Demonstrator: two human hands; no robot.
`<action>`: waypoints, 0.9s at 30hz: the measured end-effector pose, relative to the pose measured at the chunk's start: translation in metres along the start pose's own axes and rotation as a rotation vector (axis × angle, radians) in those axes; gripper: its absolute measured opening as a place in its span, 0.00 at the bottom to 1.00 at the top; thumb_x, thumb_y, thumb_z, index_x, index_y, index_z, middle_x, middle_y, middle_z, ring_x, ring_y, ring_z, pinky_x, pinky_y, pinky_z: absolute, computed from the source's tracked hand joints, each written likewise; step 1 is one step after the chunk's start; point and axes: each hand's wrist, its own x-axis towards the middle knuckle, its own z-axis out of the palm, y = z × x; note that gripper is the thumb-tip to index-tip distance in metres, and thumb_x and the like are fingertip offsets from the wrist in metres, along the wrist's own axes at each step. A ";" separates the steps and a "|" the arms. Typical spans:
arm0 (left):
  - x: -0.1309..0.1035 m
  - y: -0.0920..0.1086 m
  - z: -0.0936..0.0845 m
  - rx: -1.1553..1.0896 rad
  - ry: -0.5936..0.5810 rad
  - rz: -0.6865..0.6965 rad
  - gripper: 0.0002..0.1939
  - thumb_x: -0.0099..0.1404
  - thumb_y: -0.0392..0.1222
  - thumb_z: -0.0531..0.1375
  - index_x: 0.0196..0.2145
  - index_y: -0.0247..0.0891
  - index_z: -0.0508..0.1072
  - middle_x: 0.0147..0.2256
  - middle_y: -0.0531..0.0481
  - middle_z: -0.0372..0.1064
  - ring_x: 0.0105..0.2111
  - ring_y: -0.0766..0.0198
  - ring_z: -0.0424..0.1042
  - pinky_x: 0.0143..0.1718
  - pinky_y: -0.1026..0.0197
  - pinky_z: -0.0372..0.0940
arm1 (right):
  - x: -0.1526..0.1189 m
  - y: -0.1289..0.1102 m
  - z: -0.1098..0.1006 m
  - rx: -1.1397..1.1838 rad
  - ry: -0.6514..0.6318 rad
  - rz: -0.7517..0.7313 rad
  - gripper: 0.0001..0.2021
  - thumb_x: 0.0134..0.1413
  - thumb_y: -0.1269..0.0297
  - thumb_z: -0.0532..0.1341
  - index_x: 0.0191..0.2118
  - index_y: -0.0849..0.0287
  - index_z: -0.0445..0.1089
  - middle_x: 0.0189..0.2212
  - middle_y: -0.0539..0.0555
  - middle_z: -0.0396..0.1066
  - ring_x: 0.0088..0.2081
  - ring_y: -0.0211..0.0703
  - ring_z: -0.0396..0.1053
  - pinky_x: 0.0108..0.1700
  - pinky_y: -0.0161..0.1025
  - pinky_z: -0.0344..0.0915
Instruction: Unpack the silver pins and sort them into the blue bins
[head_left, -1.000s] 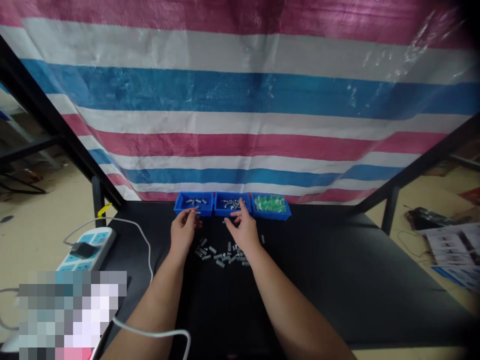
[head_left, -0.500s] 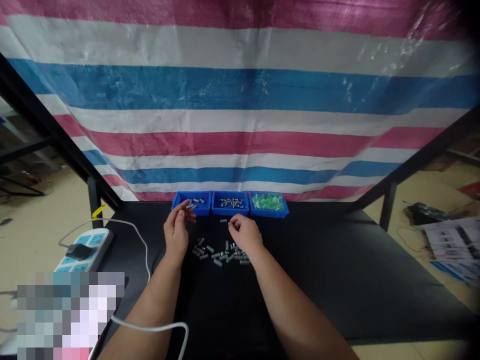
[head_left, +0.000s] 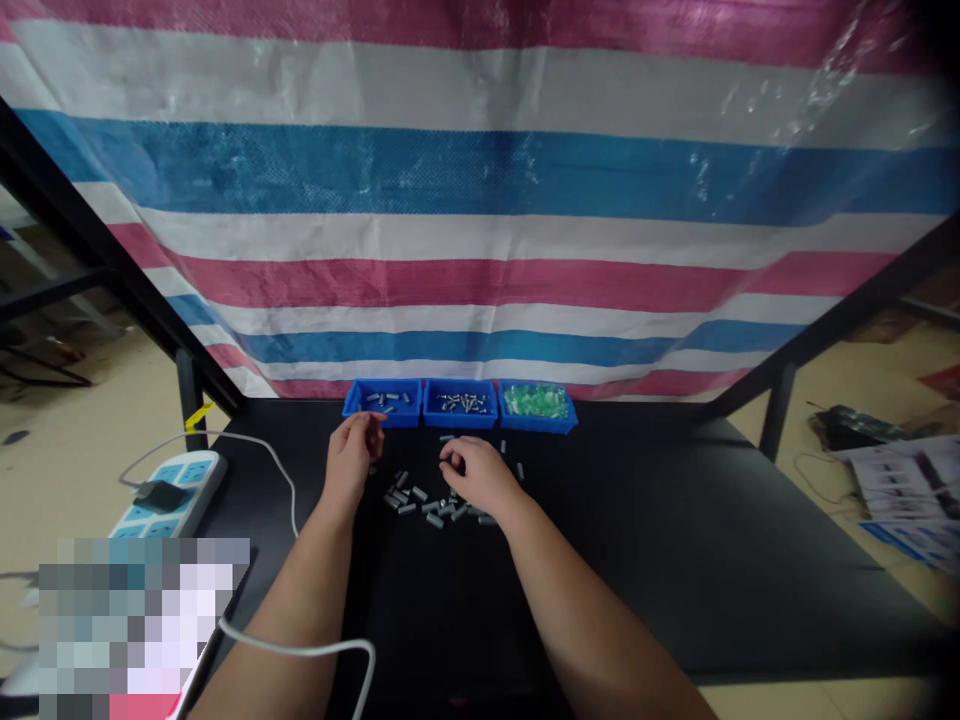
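Note:
My left hand [head_left: 351,456] hovers just in front of the left blue tray [head_left: 381,417], fingers loosely curled, with nothing visible in it. My right hand [head_left: 474,476] rests palm down on the black table, its fingertips bunched at the far edge of a scattered pile of small grey metal cylinders [head_left: 417,498]. Whether those fingers pinch a piece is hidden. The left tray holds a few grey pieces, the middle blue tray [head_left: 460,419] holds small silver parts, and the right blue tray [head_left: 537,423] holds green parts.
A striped tarp [head_left: 480,200] hangs directly behind the trays. A white power strip [head_left: 169,480] lies at the table's left edge, and its white cable [head_left: 300,650] crosses under my left forearm. Black frame legs [head_left: 776,420] stand at both sides.
My left hand has pulled back from over the left tray toward the pile. My right hand came away from the middle tray and dropped onto the pile, fingers curling in.

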 end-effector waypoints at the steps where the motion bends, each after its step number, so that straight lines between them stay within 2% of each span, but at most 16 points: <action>1: 0.002 -0.001 -0.004 0.059 0.024 0.013 0.16 0.63 0.51 0.57 0.34 0.35 0.76 0.22 0.54 0.63 0.17 0.70 0.60 0.18 0.67 0.53 | 0.000 -0.002 0.000 0.001 -0.018 -0.029 0.03 0.53 0.71 0.63 0.34 0.56 0.73 0.28 0.48 0.69 0.32 0.38 0.66 0.35 0.34 0.57; 4: 0.005 -0.002 -0.017 0.356 0.029 0.044 0.13 0.60 0.48 0.57 0.34 0.37 0.76 0.22 0.53 0.65 0.19 0.68 0.61 0.20 0.66 0.55 | -0.002 -0.009 0.000 0.028 -0.065 -0.106 0.03 0.54 0.70 0.64 0.35 0.55 0.74 0.28 0.47 0.70 0.35 0.39 0.68 0.40 0.36 0.60; 7: 0.000 0.000 -0.029 0.762 -0.189 0.106 0.11 0.57 0.42 0.58 0.35 0.40 0.78 0.26 0.51 0.71 0.24 0.62 0.67 0.27 0.62 0.60 | -0.003 -0.014 0.002 0.059 -0.102 -0.162 0.05 0.53 0.69 0.66 0.37 0.55 0.74 0.30 0.48 0.71 0.37 0.41 0.68 0.44 0.38 0.61; 9: -0.005 0.003 -0.034 0.949 -0.315 0.177 0.12 0.55 0.39 0.58 0.36 0.41 0.78 0.30 0.49 0.73 0.28 0.60 0.69 0.31 0.60 0.62 | -0.004 -0.018 0.005 0.073 -0.120 -0.200 0.07 0.54 0.69 0.66 0.40 0.54 0.75 0.33 0.49 0.72 0.39 0.42 0.69 0.46 0.39 0.62; 12: -0.010 0.005 -0.038 1.099 -0.335 0.231 0.15 0.53 0.36 0.58 0.38 0.40 0.77 0.32 0.47 0.72 0.31 0.58 0.71 0.35 0.58 0.62 | -0.004 -0.024 0.013 0.075 -0.162 -0.281 0.10 0.56 0.70 0.65 0.43 0.52 0.76 0.39 0.50 0.73 0.43 0.42 0.68 0.50 0.41 0.61; 15: -0.009 0.001 -0.039 1.152 -0.342 0.212 0.17 0.52 0.35 0.58 0.40 0.39 0.76 0.33 0.46 0.72 0.33 0.56 0.72 0.38 0.57 0.63 | -0.002 -0.028 0.023 0.050 -0.204 -0.320 0.11 0.56 0.72 0.64 0.43 0.51 0.77 0.39 0.49 0.73 0.44 0.42 0.67 0.50 0.40 0.61; 19: -0.008 -0.006 -0.038 1.130 -0.422 0.156 0.18 0.51 0.35 0.60 0.42 0.39 0.76 0.34 0.46 0.73 0.36 0.54 0.72 0.39 0.57 0.64 | 0.000 -0.030 0.033 0.018 -0.201 -0.265 0.09 0.56 0.70 0.65 0.41 0.51 0.77 0.37 0.49 0.75 0.41 0.41 0.67 0.47 0.39 0.60; 22: -0.008 -0.007 -0.035 1.100 -0.485 0.172 0.18 0.52 0.35 0.60 0.42 0.41 0.77 0.37 0.45 0.74 0.39 0.54 0.73 0.42 0.56 0.65 | 0.001 -0.030 0.034 0.007 -0.179 -0.238 0.07 0.56 0.67 0.66 0.41 0.51 0.77 0.37 0.49 0.75 0.41 0.41 0.68 0.46 0.39 0.60; 27: -0.009 -0.007 -0.032 1.030 -0.608 0.209 0.19 0.55 0.35 0.59 0.44 0.44 0.78 0.42 0.45 0.73 0.42 0.54 0.73 0.48 0.53 0.66 | 0.000 -0.023 0.034 -0.036 -0.142 -0.204 0.07 0.55 0.69 0.66 0.40 0.52 0.77 0.37 0.49 0.75 0.41 0.43 0.68 0.47 0.40 0.60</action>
